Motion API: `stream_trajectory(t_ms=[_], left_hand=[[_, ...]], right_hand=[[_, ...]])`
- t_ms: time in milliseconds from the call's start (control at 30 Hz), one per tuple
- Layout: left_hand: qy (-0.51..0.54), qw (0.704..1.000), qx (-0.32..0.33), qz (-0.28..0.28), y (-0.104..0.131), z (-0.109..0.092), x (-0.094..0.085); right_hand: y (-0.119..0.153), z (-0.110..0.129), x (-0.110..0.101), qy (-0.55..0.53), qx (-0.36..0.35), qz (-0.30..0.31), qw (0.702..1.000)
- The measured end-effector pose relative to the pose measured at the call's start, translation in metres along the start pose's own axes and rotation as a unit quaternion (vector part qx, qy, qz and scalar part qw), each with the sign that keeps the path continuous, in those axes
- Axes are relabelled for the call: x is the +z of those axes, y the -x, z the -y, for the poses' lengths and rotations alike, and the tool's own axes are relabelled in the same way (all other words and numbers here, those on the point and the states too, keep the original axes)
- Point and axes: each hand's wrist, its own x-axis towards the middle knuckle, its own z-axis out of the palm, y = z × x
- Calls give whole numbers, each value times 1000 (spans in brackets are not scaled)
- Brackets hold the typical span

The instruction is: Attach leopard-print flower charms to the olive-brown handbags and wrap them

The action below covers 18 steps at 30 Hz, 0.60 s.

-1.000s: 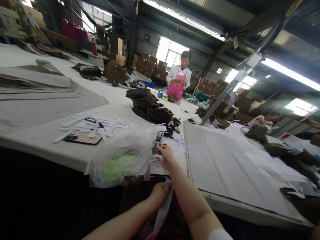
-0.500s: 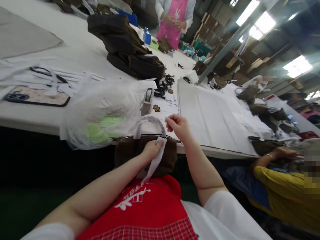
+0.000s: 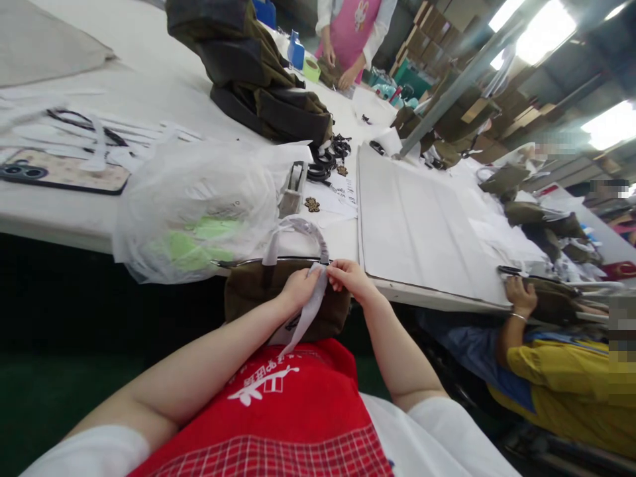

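A dark olive handbag (image 3: 243,288) rests against the table edge in front of my red apron. Its carrying handle (image 3: 298,225) arches up, wrapped in pale covering. My left hand (image 3: 299,289) is closed on a whitish wrapping strip (image 3: 309,315) at the handle's right base, and the strip's loose end hangs down over the bag. Close beside it, my right hand (image 3: 346,278) pinches at the same spot with thumb and forefinger. The fingers hide exactly what the right hand grips, which may be the strip's edge.
Left of the bag lies a clear plastic bag (image 3: 199,199) with green pieces inside; a phone (image 3: 64,172) lies farther left. Beyond are a metal tool (image 3: 293,185), a flower-shaped piece (image 3: 312,205) and dark bags (image 3: 268,99). A grey board (image 3: 412,218) lies right. Co-workers sit right and stand opposite.
My right hand has come down and left from above the bag to meet my left hand at the handle base. The view has shifted slightly.
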Motion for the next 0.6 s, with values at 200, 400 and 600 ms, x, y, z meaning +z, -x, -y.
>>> stream_trajectory(t_ms=[200, 400, 600], left_hand=[[25, 1000, 5, -3, 4, -1, -1], [32, 999, 11, 8, 5, -2, -1], [37, 999, 17, -4, 2, 0, 0]], right_hand=[[-6, -4, 0, 10, 1, 7, 1000], [-7, -1, -4, -7, 3, 18, 1000], [-1, -1, -10, -52, -38, 60, 996]])
